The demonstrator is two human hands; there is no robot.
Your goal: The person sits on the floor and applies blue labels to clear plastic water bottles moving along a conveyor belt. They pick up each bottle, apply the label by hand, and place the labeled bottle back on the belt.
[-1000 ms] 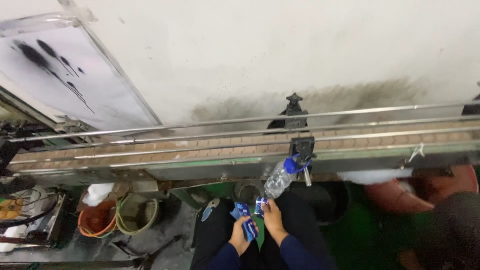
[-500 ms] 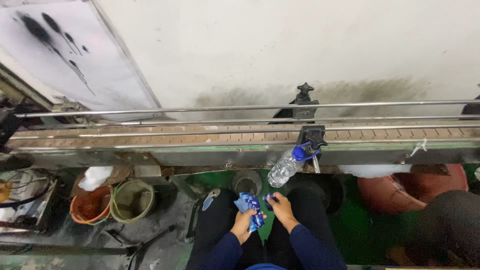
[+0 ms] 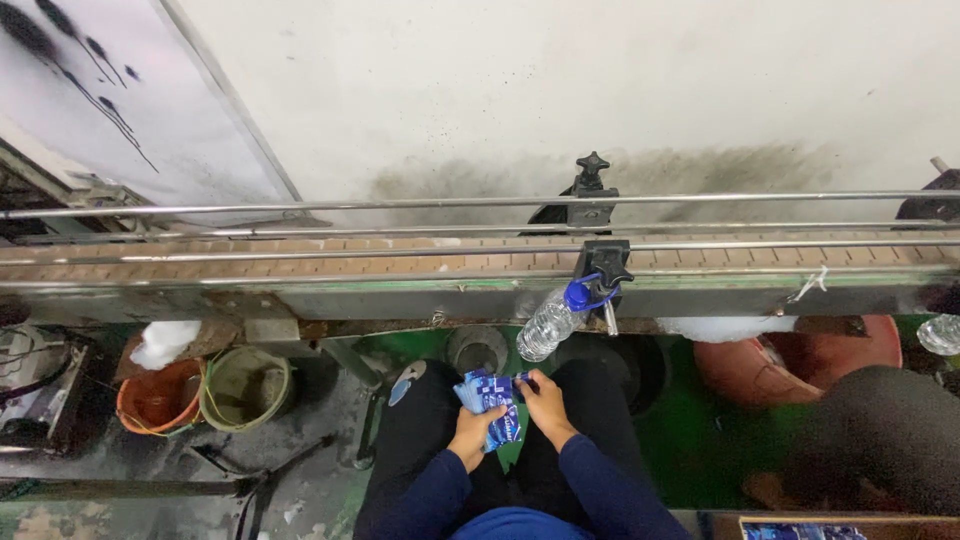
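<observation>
Blue labels in left hand, right hand touching.

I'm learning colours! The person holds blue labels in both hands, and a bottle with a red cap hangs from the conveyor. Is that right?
Not quite. The head view shows the bottle hanging from the conveyor has a blue cap, not red. The left hand and right hand do hold blue labels.
</observation>
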